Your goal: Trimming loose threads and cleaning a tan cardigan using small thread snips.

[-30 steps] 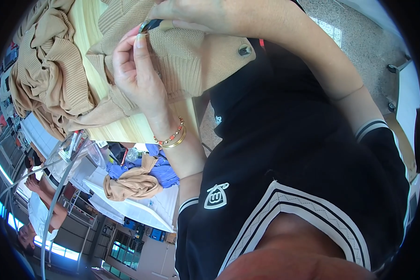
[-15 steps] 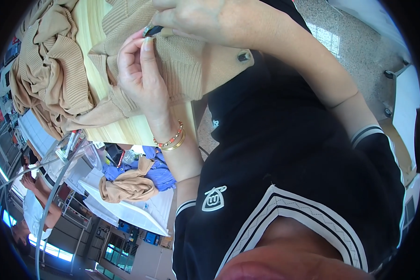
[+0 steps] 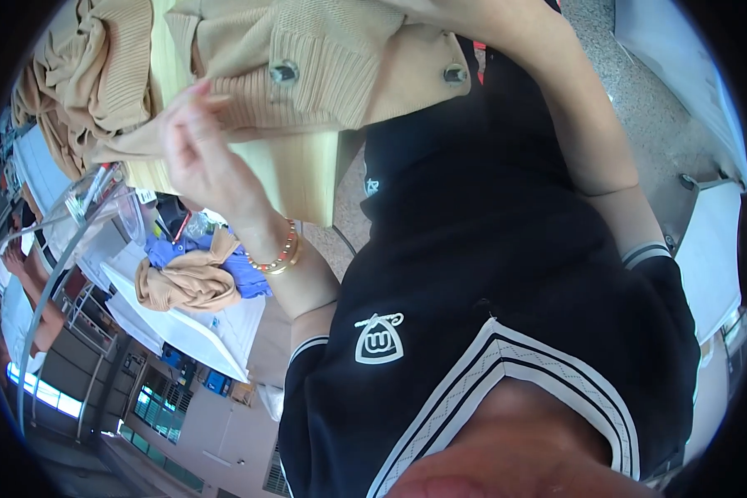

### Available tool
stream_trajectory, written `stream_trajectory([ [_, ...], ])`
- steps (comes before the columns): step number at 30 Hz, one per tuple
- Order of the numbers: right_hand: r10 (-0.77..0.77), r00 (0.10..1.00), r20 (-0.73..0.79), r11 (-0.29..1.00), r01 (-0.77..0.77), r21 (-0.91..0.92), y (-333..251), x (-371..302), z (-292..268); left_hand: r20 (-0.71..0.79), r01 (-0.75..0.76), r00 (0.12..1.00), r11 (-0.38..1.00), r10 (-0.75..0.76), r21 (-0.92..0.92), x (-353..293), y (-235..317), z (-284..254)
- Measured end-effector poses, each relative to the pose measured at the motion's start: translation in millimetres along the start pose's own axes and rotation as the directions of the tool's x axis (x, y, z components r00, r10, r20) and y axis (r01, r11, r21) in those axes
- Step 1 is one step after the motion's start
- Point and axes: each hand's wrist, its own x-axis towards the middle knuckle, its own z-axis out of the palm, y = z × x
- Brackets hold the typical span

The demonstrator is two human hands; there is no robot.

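A tan ribbed knit garment (image 3: 340, 58) hangs across the top of the view, over the edge of a light wooden table (image 3: 307, 178). Its band carries two grey buttons (image 3: 284, 72). My left hand (image 3: 199, 153), with a bead bracelet at the wrist, is raised under the garment, and its fingertips pinch the knit at the left of the band. My right forearm (image 3: 589, 141) reaches up past the top edge. The right hand itself is out of view above the garment. My black top with white trim fills the lower middle.
More tan knitwear is piled at the upper left (image 3: 66, 83). Lower left, a tan garment (image 3: 187, 282) lies on blue cloth on a white surface, beside clear plastic (image 3: 100, 199). A speckled floor (image 3: 639, 91) and a white tabletop (image 3: 714, 249) lie to the right.
The buttoned band has shifted right, and both buttons now show. My left hand has dropped down and to the left along the knit. My right hand has gone out of view at the top.
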Motion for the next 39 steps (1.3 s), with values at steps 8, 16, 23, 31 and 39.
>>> stream_trajectory([
  [8,0.102,0.994,0.036,0.995,-0.101,-0.019,-3,-13,-23,0.183,0.186,0.966,0.983,-0.182,-0.005,-37,-10,15],
  [16,0.072,0.997,0.007,0.925,-0.069,0.374,-25,-16,-8,0.212,0.027,0.974,0.97,-0.08,0.242,-37,-23,12],
  [23,0.008,1.0,-0.019,0.888,0.002,0.46,-39,-19,24,0.301,0.398,0.904,0.855,-0.303,-0.333,-29,-9,8],
  [31,0.135,0.99,-0.045,0.769,-0.075,0.635,-37,-22,22,0.388,0.525,0.85,0.625,-0.356,-0.578,-30,-4,9],
  [39,0.036,0.997,0.063,0.955,-0.052,0.293,-49,-15,16,0.333,0.48,0.877,0.654,-0.346,-0.585,-32,4,15],
])
